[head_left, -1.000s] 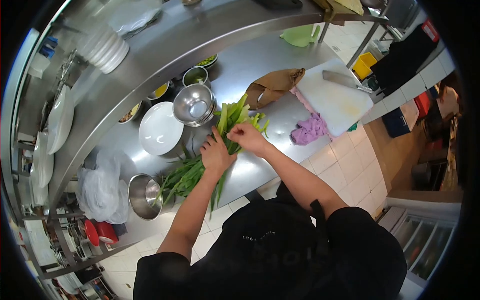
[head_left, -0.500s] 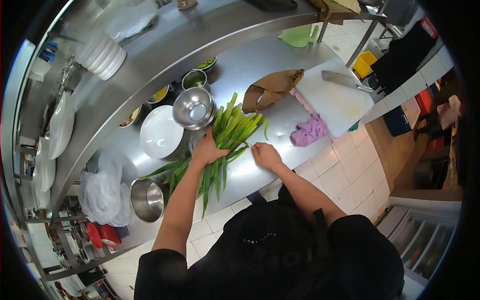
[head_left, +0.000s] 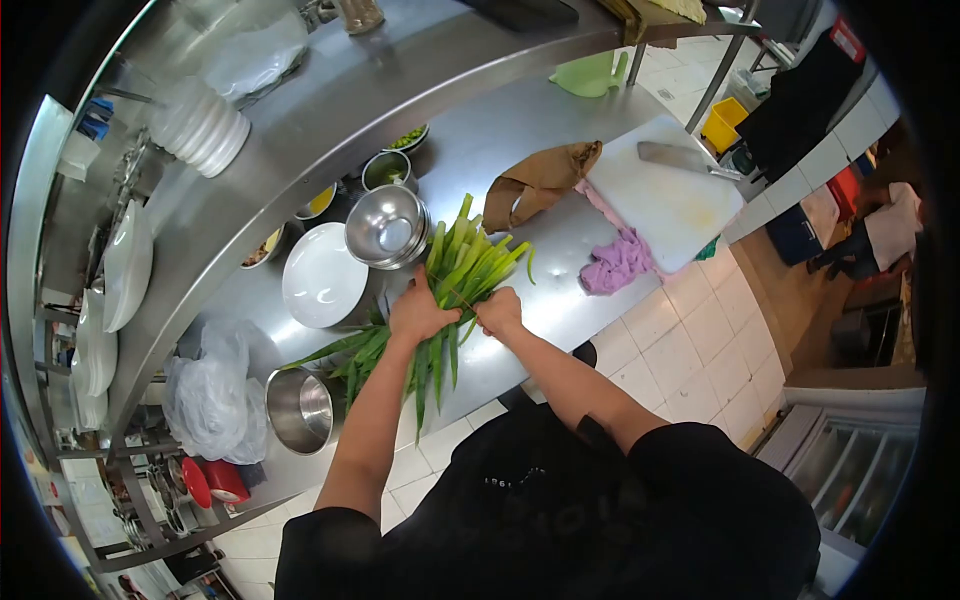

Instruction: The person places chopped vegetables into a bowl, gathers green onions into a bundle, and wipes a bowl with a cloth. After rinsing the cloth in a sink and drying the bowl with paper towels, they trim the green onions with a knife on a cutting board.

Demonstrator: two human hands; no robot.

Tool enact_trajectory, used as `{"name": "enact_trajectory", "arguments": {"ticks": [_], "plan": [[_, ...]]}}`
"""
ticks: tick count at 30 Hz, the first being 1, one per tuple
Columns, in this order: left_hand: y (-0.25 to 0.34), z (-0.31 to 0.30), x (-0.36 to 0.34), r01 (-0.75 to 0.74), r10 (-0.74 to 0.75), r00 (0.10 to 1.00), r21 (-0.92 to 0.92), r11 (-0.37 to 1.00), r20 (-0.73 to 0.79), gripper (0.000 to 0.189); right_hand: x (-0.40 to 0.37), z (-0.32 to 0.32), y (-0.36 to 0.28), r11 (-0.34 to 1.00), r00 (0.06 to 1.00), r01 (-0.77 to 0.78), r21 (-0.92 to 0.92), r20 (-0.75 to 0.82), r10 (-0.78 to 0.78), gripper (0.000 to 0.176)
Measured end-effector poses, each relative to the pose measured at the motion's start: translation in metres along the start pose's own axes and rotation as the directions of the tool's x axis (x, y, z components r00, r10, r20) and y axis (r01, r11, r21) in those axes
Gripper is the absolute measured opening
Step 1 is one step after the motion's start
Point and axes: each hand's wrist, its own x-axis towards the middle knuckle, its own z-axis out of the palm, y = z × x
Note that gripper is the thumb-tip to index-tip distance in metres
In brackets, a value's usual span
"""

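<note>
Left hand (head_left: 420, 313) grips leafy greens (head_left: 462, 262); right hand (head_left: 499, 311) closed against greens, contents unclear. Steel bowls (head_left: 384, 226) just beside greens, brown paper (head_left: 535, 187) near greens.

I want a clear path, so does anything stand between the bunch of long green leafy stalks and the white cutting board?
Only pink cloth edging the board is visible on the straight way from the stalks. Crumpled brown paper and crumpled purple cloth lie on either side.
</note>
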Motion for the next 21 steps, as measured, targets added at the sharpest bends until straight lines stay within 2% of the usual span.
{"name": "enact_trajectory", "arguments": {"ticks": [1,3,4,6,7,12,14,15,16,17,18,19,20,21], "plan": [[0.001,-0.001,-0.001,-0.005,0.005,1.000,0.002,1.000,0.014,0.116,-0.003,0.001,0.004,1.000,1.000,0.007,-0.001,0.000,-0.007,0.024],[0.001,-0.004,0.003,-0.012,0.012,1.000,0.001,1.000,0.012,0.117,-0.010,0.001,0.009,0.927,0.999,-0.043,0.373,0.015,0.040,0.020],[0.000,-0.003,0.003,-0.009,0.010,1.000,-0.012,1.000,0.017,0.117,-0.007,0.005,0.014,0.930,0.999,-0.037,0.366,0.017,0.033,0.020],[-0.004,0.000,0.001,0.000,0.001,1.000,-0.033,0.999,0.028,0.117,-0.009,0.014,0.020,0.750,1.000,-0.022,0.661,0.023,0.008,0.015],[-0.005,0.000,0.003,-0.001,0.003,0.999,-0.042,0.999,0.041,0.117,-0.012,0.017,0.018,0.700,0.998,-0.050,0.712,0.011,0.061,0.017],[-0.006,-0.011,0.005,-0.035,0.044,0.994,-0.091,0.995,0.103,0.117,-0.012,0.021,0.009,0.658,0.991,-0.086,0.748,-0.001,0.131,0.017],[-0.006,-0.011,0.004,-0.049,0.067,0.994,-0.181,0.982,0.092,0.123,-0.013,0.021,0.008,0.658,0.989,-0.100,0.746,-0.001,0.151,0.016],[-0.006,-0.009,0.003,-0.048,0.066,0.993,-0.183,0.982,0.093,0.123,-0.011,0.023,0.012,0.674,0.993,-0.015,0.739,-0.069,0.098,0.015],[-0.004,-0.006,0.001,-0.075,0.077,0.997,-0.069,0.995,0.021,0.126,-0.008,0.025,0.015,0.684,0.990,0.069,0.726,-0.134,0.043,0.013],[-0.004,-0.004,-0.001,-0.094,0.096,0.994,0.049,0.994,-0.049,0.129,-0.005,0.024,0.018,0.685,0.990,0.067,0.726,-0.132,0.044,0.013],[-0.009,-0.001,0.001,-0.092,0.095,0.994,0.049,0.994,-0.048,0.129,-0.002,0.020,0.020,0.717,0.993,0.078,0.693,-0.120,0.007,0.012],[-0.014,0.000,0.004,-0.128,0.126,0.989,-0.032,0.991,-0.075,0.131,0.001,0.018,0.021,0.747,0.994,0.093,0.658,-0.107,-0.029,0.012],[-0.017,0.003,0.007,-0.167,0.155,0.982,-0.113,0.980,-0.105,0.134,0.004,0.017,0.022,0.747,0.994,0.093,0.658,-0.109,-0.029,0.012],[-0.012,-0.004,0.005,-0.168,0.157,0.982,-0.114,0.979,-0.105,0.134,0.002,0.013,0.019,0.747,0.995,0.073,0.661,-0.103,-0.006,0.015]]}}
